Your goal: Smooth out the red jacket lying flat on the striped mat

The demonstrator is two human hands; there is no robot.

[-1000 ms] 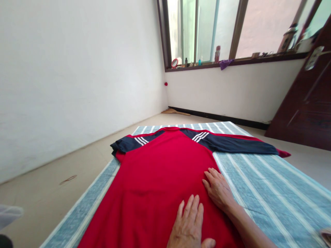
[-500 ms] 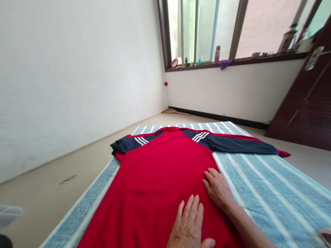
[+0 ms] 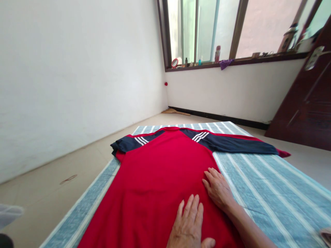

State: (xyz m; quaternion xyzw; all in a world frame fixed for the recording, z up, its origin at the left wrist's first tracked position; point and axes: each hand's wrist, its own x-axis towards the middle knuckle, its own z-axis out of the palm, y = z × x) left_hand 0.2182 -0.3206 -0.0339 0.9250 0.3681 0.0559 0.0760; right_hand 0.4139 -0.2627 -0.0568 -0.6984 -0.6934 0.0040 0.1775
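Observation:
A red sports top (image 3: 165, 168) with dark blue shoulders and sleeves lies spread on a blue-and-white striped cloth (image 3: 274, 186). Three white stripes cross each shoulder. Its right-hand sleeve (image 3: 240, 143) stretches out sideways to a red cuff, while the left-hand sleeve (image 3: 122, 143) looks bunched short at the cloth's edge. My left hand (image 3: 187, 224) rests flat on the red fabric near the bottom, fingers extended, thumb out to the right. Farther up, by the top's right side edge, my right hand (image 3: 217, 187) lies palm down with its fingers spread. Neither hand grips anything.
White walls meet in the corner beyond, where a broom (image 3: 176, 111) lies on the floor. Bottles and a round mirror (image 3: 174, 63) stand along the windowsill. A dark red door (image 3: 307, 103) is at right. A loop of cord (image 3: 68, 179) lies on the floor at left.

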